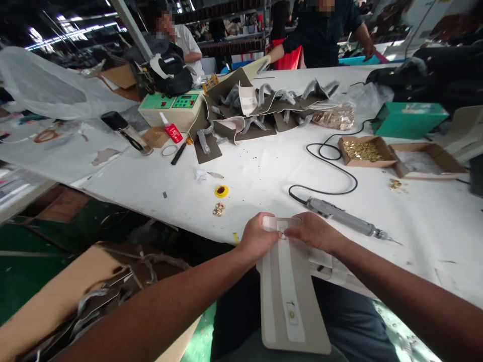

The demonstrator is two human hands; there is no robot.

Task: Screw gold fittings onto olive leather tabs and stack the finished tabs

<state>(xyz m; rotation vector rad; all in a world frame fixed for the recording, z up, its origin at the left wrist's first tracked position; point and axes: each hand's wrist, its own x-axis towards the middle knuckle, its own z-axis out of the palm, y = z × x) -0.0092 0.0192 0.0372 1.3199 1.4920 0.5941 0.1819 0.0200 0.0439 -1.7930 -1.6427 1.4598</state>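
A long beige panel (269, 286) with a pale strip down its middle hangs over the table's front edge towards the lap. My left hand (260, 235) grips its upper left corner, thumb on the strip. On the upper right corner my right hand (311, 231) is closed, its thumb close to the left one. A small brass-coloured fitting (292, 314) sits near the strip's lower end. To the right lies a grey electric screwdriver (341, 216) with a black cord. Gold rings (218, 209) and a yellow round container (221, 191) are beyond my left hand.
On the white table (260, 176) are a pile of brown panels (264, 115), a box of gold parts (362, 151), an open carton (426, 160), a green box (411, 119) and a red bottle (172, 131). A cardboard box (68, 286) stands lower left. Two people are across the table.
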